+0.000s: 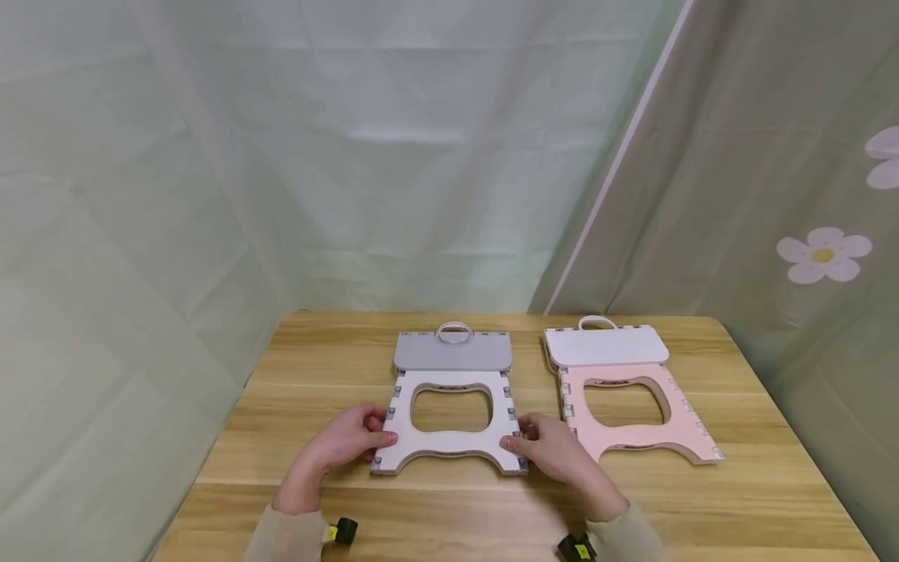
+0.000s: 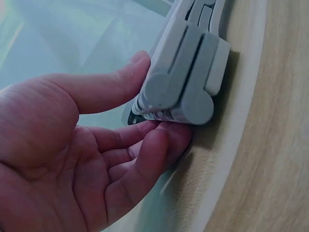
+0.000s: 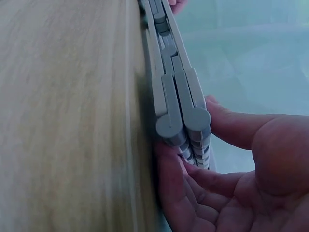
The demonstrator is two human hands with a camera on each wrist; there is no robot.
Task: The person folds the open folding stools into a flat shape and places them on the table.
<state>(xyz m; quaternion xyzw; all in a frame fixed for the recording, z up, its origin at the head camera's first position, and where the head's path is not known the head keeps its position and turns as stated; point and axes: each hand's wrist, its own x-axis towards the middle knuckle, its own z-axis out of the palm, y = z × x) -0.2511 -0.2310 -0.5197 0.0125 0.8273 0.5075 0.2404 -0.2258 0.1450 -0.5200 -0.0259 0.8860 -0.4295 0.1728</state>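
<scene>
A folded step stool, white with a grey top [image 1: 453, 351], lies flat on the wooden table in the head view. Its white leg panel [image 1: 449, 444] has a large opening and an arched near edge. My left hand [image 1: 354, 437] grips the lower left edge, thumb on the upper face. On the opposite edge, my right hand [image 1: 551, 446] holds it the same way. Both wrist views show the fingers curled under the stool [image 2: 178, 77], beside its grey hinges [image 3: 183, 121]. Between the hinge ends runs a narrow gap; the two leg panels lie folded together.
A second folded stool, pink with a white top [image 1: 607, 346], lies on the table [image 1: 316, 351] just right of the first. Pale green curtains [image 1: 421, 156] hang behind and around the table, with a flower print [image 1: 823, 255] at right.
</scene>
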